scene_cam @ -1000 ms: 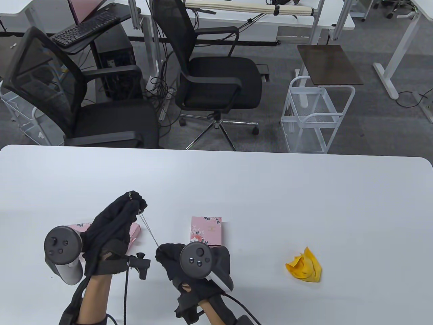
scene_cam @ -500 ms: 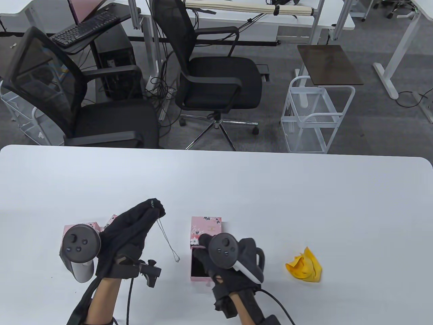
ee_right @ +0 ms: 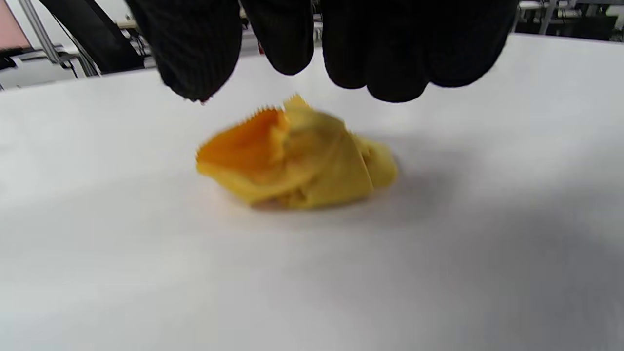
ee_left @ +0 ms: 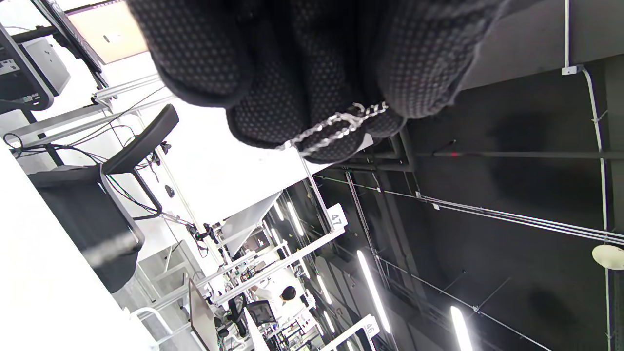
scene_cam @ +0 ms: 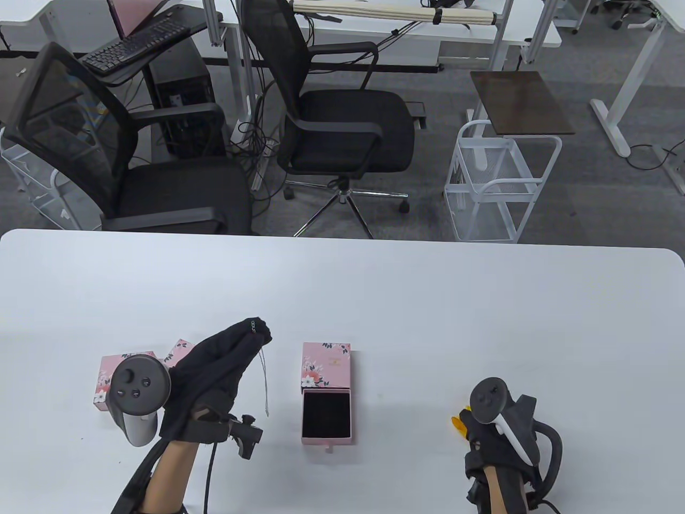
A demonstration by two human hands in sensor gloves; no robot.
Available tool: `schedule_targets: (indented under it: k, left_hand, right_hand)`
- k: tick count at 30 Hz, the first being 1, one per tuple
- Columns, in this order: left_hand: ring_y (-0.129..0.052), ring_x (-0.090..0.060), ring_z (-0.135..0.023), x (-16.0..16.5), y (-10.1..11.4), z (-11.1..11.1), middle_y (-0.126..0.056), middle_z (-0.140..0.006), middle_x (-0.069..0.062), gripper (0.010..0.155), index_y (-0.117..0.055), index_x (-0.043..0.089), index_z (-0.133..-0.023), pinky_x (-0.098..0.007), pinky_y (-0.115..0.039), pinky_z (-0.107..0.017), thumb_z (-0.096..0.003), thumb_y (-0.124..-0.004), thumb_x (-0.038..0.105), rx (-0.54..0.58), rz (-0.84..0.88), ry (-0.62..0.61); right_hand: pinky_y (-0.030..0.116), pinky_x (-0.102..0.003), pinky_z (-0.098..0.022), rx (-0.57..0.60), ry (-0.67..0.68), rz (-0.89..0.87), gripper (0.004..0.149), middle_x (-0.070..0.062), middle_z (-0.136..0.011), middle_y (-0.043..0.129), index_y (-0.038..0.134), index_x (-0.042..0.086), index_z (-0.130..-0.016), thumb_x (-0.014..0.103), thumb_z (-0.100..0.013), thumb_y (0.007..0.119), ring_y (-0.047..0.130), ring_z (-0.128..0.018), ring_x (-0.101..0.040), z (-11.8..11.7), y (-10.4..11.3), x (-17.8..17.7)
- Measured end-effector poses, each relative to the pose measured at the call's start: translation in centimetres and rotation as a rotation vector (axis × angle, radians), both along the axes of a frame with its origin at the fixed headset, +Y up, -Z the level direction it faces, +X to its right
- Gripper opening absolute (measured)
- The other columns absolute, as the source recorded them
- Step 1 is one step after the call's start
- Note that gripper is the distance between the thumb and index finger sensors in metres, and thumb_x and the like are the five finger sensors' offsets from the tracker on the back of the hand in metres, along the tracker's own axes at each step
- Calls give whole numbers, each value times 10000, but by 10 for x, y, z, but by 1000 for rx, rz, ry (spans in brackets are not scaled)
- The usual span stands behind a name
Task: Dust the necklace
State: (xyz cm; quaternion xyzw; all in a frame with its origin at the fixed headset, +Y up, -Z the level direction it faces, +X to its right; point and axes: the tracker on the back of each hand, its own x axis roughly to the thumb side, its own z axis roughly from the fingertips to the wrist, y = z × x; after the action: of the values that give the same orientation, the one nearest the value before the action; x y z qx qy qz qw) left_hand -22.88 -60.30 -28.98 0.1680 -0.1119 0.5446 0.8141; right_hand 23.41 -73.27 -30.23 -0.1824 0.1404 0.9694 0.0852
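The thin silver chain necklace is pinched in the left hand and dangles above the white table. The crumpled yellow cloth is not yet grasped (right hand hovers, fingers relaxed). Dusting appears unstarted.

In the table view the gloved right hand covers nearly all of the crumpled yellow cloth. The right wrist view shows that cloth blurred. The thin silver chain necklace ends in something too small to identify, perhaps a pendant.
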Motion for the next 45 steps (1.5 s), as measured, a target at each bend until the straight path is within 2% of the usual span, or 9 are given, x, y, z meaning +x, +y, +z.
schedule_targets:
  k: [3,7,9,13,20,26,33,37,45]
  left_hand:
    - [-984,-229,-747,2,0,1,-1045,-814,13,365,-913,302,-887,-428,-855,-533,-556,-864,449,2,0,-8]
    - [-985,-229,-745,3,-1,0,-1046,-813,13,365,-913,302,-886,-429,-856,-532,-556,-864,449,2,-4,-12]
    - [-985,-229,-745,3,-1,0,-1047,-812,14,364,-914,301,-886,-429,-855,-533,-557,-864,448,0,-4,-14]
    - [-984,-229,-747,3,0,0,-1045,-814,13,364,-913,303,-886,-429,-855,-534,-557,-863,449,-3,0,-15]
    - [-981,-233,-750,3,-1,0,-1043,-819,10,363,-915,303,-885,-430,-853,-536,-556,-865,448,-6,-8,-7]
    - [-980,-233,-750,6,-4,-3,-1040,-823,7,361,-917,305,-880,-431,-852,-535,-552,-868,449,-22,-26,-9]
    - [-990,-223,-712,7,-5,-4,-1047,-805,8,361,-919,304,-877,-417,-860,-510,-552,-868,451,-32,-31,5]
    - [-994,-217,-702,7,-5,-4,-1049,-801,8,362,-917,304,-879,-413,-862,-504,-552,-868,451,-32,-30,7]
    - [-997,-216,-696,12,-7,-4,-1049,-799,0,362,-918,300,-877,-411,-865,-497,-551,-868,451,-30,-27,11]
  right_hand:
    - [639,-639,-648,-55,-11,52,680,-359,-1138,520,471,56,-1161,356,-632,775,665,-905,-599,-4,-19,-1]
    - [718,-567,-601,43,-3,188,546,-291,-1046,694,628,102,-1088,299,-611,806,805,-816,-492,-8,-25,-6]
    - [731,-553,-591,80,-9,147,516,-265,-1019,738,656,112,-1070,286,-609,808,826,-796,-474,-8,-21,-7]
    - [737,-549,-579,250,-8,-86,523,-274,-1010,746,646,92,-1074,283,-611,798,834,-782,-481,-8,0,-18]
    - [729,-557,-589,563,187,-665,530,-280,-1029,719,622,78,-1083,276,-618,783,821,-799,-493,-9,55,-84]
    - [716,-564,-602,651,346,-998,538,-279,-1045,697,606,80,-1092,283,-623,775,806,-816,-494,-5,83,-151]
    - [711,-563,-605,698,406,-1263,552,-281,-1052,684,591,76,-1098,306,-627,764,794,-826,-496,3,101,-202]
    - [706,-566,-610,697,441,-1258,564,-286,-1061,670,585,76,-1102,328,-628,758,784,-834,-503,5,102,-217]
    - [695,-583,-619,767,528,-1055,620,-315,-1091,612,528,50,-1125,324,-623,768,759,-855,-526,17,104,-234]
